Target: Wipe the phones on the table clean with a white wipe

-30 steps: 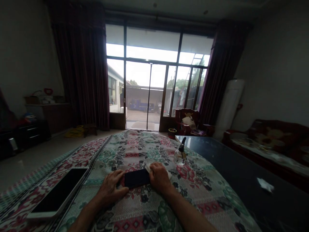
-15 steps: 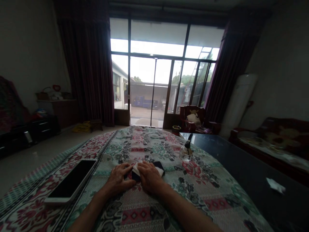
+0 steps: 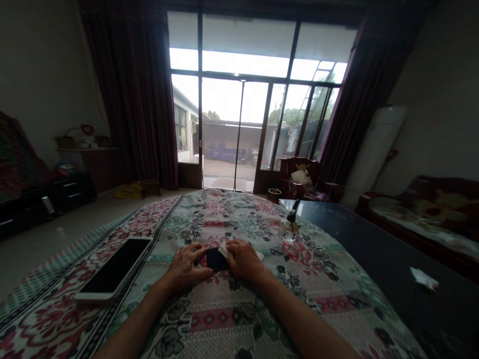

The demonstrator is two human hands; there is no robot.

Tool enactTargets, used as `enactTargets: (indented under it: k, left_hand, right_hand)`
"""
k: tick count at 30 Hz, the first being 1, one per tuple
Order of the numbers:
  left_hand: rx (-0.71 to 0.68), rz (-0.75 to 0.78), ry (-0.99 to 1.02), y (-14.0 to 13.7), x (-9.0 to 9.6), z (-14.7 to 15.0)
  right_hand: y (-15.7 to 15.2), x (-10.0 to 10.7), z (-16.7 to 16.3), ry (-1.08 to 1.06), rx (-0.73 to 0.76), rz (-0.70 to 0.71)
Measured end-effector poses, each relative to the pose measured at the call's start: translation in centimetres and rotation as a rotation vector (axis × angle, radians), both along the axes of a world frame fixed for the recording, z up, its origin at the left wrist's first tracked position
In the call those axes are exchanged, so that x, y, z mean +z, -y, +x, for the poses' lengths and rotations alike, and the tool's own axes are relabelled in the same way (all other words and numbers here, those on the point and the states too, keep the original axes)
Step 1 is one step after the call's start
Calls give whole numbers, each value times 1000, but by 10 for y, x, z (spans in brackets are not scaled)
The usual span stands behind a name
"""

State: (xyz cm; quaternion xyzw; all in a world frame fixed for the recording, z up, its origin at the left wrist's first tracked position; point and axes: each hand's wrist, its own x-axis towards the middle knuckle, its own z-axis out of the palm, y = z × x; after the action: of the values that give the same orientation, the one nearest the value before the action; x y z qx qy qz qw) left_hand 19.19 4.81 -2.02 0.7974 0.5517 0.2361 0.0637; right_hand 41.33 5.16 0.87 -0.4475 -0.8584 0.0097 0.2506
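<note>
On the flowered tablecloth (image 3: 220, 319) lies a small dark, flat rectangular thing (image 3: 215, 260); its exact kind is not clear. My left hand (image 3: 187, 264) grips its left edge, thumb at the near side and fingers at the far side. A folded white tissue or cloth (image 3: 223, 250) is pinched in my right hand (image 3: 243, 260) and pressed on the dark thing's right part. Some of the white material shows beyond that hand's right side. My right hand hides the dark thing's right end.
A large white-framed phone (image 3: 116, 269) lies left of my hands. Beyond them to the right stands a clear glass bottle (image 3: 289, 230) with a black top. A crumpled white tissue (image 3: 424, 278) rests on the dark table surface (image 3: 377, 259) at right.
My right hand has slid right with the white material, uncovering more of the dark thing. My left hand stays at its left edge. The view has tilted slightly.
</note>
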Motion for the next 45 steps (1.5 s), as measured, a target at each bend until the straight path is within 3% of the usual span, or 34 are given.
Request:
enactTargets:
  k: [6,8,16,20,29,31,41,45]
  left_hand:
    - [-10,-15,-31,3,6,1]
    - [-14,-21,-44,4,8,1]
    - [-18,-6,-46,1,5,-1]
    - [-40,4,-38,0,2,-1]
    - [-45,-42,-45,-2,3,-3]
    - [-34,-43,-44,-4,2,-3]
    - [-18,-41,-50,0,4,-2]
    - [-8,-48,-58,2,7,0]
  right_hand:
    - [-7,5,31,51,-318,-31]
    - [-4,5,33,48,-330,-25]
    - [16,-7,-16,13,151,10]
    - [17,-8,-26,6,240,8]
    - [-5,1,24,91,-214,-1]
    - [-5,0,29,84,-257,3]
    - [9,-6,-21,67,132,-7]
    - [8,-8,-26,45,254,-11]
